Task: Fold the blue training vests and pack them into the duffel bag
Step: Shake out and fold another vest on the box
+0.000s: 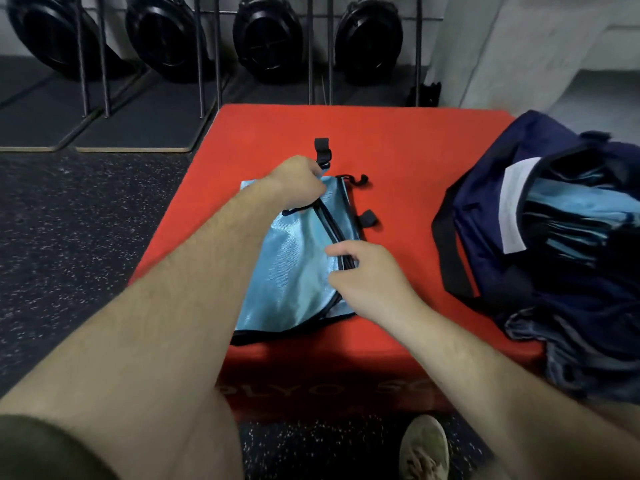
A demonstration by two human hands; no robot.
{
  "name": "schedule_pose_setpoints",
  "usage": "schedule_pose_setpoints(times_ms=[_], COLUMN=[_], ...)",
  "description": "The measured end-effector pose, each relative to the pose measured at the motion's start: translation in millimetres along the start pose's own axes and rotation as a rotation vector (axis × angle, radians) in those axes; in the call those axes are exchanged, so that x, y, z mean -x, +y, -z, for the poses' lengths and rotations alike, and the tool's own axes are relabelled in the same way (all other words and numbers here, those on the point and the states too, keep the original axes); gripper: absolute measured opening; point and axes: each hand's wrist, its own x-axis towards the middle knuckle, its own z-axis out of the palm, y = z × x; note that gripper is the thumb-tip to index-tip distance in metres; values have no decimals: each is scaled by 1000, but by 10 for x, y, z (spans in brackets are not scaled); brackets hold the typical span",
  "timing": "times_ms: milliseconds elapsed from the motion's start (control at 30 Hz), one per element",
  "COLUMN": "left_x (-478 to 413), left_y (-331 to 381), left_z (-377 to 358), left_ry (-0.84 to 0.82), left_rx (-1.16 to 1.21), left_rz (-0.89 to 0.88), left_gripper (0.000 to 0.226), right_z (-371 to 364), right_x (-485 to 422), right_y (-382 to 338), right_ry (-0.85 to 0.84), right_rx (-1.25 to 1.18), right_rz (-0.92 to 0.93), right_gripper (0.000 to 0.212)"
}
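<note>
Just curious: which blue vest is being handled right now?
The vest flat on the red box, held by the left hand and right hand; the other vests sit inside the duffel bag.

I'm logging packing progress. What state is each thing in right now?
Blue vest: folded over, lying flat on the red plyo box.
Duffel bag: open, other blue vests packed inside.
Left hand: grips the vest's top edge.
Right hand: pinches the vest's black-trimmed side edge.

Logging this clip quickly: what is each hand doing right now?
Left hand: grip closed on the blue vest at its far edge.
Right hand: grip closed on the vest's right edge.
</note>
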Motion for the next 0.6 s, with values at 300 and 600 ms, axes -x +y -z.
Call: schedule_pose_setpoints(times_ms=[300, 600], left_x=[-120, -165], left_y=[276, -79], left_z=[-372, -351], left_ry=[-127, 63], left_rx=[311, 229], left_rz=[44, -13], left_gripper=[14, 34], right_z=[141, -21], right_x=[-104, -515], right_y=[215, 101], right_ry=[-3, 64], right_rx=[722, 852], right_rz=[-46, 184], right_gripper=[48, 57])
